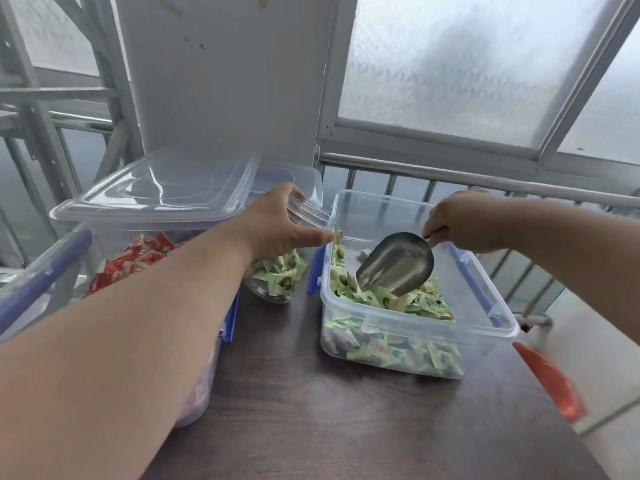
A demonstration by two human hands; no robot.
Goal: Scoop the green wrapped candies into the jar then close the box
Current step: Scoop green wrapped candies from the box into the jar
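- The box (415,327) sits on the dark table (346,427). It is open and has lots of green candies (398,303) in it, heaped at the near end.
- The right hand (464,223) is over the far side of the box. Its fingers are curled tight round the handle of the scoop (396,263).
- The scoop points down with its lip in the candies, so it looks ready to dig some up. It looks empty inside.
- The jar (277,275) stands just left of the box, so the scoop has only a short way to go. It has some green candies in it already.
- The left hand (287,223) grips the top of the jar, likely to keep it from tipping.
- A clear lid (156,192) rests on another box left of the jar, out of the way. That box holds red candies (135,261).
- I think there is more scooping to do, and the box is not yet closed.
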